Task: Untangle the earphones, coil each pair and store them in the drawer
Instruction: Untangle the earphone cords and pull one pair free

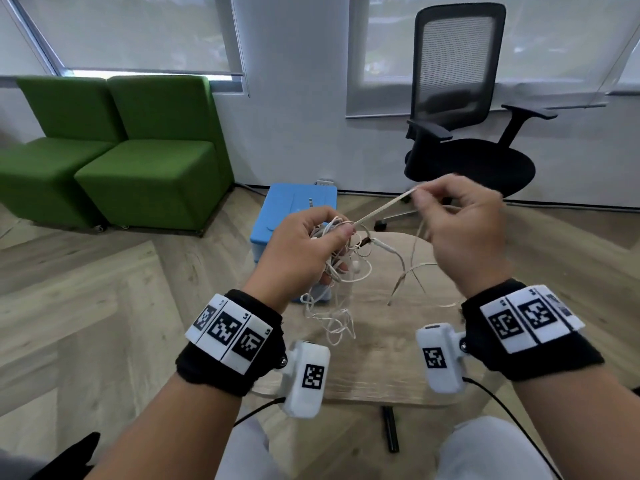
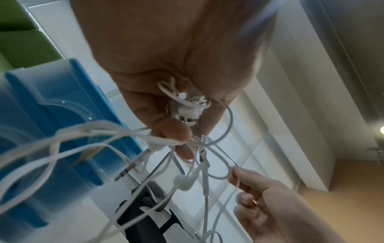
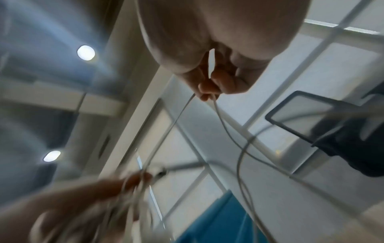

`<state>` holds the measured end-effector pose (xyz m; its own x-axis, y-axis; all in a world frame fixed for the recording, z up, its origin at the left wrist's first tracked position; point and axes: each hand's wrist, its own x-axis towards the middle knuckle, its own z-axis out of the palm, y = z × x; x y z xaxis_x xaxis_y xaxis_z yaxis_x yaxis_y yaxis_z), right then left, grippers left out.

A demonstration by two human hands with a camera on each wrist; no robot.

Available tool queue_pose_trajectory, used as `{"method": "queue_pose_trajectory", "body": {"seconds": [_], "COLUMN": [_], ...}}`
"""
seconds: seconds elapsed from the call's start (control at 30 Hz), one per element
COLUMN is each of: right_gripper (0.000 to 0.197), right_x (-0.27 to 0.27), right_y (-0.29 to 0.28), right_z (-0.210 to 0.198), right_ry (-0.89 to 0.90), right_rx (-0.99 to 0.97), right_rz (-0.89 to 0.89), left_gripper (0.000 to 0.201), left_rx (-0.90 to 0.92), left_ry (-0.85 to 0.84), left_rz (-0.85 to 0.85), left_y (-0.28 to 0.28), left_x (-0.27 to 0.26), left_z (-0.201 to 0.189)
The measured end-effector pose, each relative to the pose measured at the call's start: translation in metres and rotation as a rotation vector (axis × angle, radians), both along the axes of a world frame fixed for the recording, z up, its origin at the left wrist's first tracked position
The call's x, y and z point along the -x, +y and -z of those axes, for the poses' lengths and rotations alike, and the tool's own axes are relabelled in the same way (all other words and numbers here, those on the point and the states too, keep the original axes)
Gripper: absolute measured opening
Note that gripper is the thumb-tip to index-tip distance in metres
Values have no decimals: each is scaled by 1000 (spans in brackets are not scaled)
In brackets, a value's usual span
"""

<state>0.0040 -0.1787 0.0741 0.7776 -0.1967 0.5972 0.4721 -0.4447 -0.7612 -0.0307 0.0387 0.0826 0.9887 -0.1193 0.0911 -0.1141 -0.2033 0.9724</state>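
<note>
At frame centre the left hand [image 1: 304,247] grips the tangle [image 1: 341,268]; the right hand [image 1: 460,230] pinches one cord [image 1: 384,207] taut. Light, limp, easily snagged; likely best held near the knot.

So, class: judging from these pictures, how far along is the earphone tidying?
Early. Nothing looks finished: no coiled pair shows, and the earphones remain one tangle. In hand: the left hand grips the tangle above the small table, while the right hand pinches one cord and draws it taut. Left: separating the pairs, coiling each, then storing them in the blue drawer box.
</note>
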Motion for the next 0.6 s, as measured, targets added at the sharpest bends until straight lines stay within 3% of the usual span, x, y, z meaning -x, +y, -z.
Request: {"method": "queue_pose_trajectory", "body": {"seconds": [0.17,0.27,0.37,0.5,0.6], "right_gripper": [23,20,15,71,62], "right_x": [-6,-6,1,14,22], "right_y": [-30,-30,-18,8,28], "right_z": [-7,-5,-1,2,0], "right_ry": [87,106,242,241,210], "right_rx": [-425,-481,-335,-54,205], "right_rz": [184,198,100,-101,-305], "left_gripper": [16,15,14,14,12], "left_rx": [0,-2,-14,-40,-50], "left_ry": [16,11,-5,-24,-45], "left_rz": [-31,-43,-60,-66,-63], "left_y": [9,9,6,5,3], "left_x": [-1,-1,-3,-6,-7], "left_z": [6,6,5,2,0]}}
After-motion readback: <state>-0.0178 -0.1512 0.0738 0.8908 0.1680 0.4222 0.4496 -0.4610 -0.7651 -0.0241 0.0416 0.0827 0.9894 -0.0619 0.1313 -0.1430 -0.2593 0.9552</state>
